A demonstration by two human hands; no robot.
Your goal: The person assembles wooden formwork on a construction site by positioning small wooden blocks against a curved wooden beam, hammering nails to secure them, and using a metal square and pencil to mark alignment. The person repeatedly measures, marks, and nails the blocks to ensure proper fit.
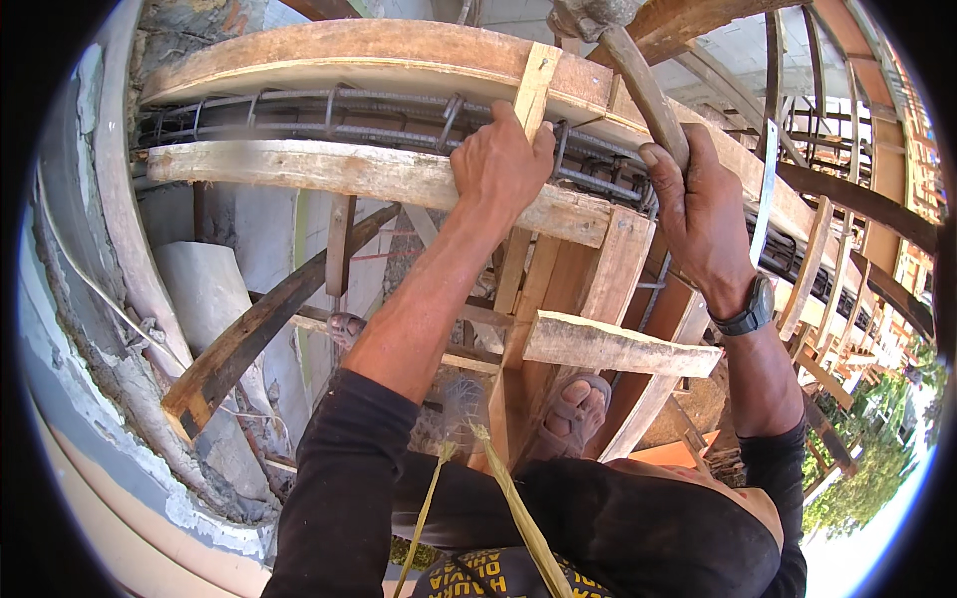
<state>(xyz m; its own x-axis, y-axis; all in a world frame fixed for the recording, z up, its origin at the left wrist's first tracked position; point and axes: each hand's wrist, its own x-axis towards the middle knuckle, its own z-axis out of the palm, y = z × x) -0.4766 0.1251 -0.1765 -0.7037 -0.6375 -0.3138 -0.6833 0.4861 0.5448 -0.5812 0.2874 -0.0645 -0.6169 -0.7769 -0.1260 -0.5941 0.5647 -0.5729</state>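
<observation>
Up at twelve o'clock, our left hand [500, 167] pinches a short wooden strip [536, 82] over the long curved board [369, 50]; at one o'clock, our right hand [706, 227] is curled round a hammer [641, 88]!

Before you, rebar [389, 118] lies between the far plank [359, 52] and near plank [329, 169]; your left hand [501, 164] is at the wooden strip [535, 85] above it, the hammer [641, 92] in your right hand [706, 219].
</observation>
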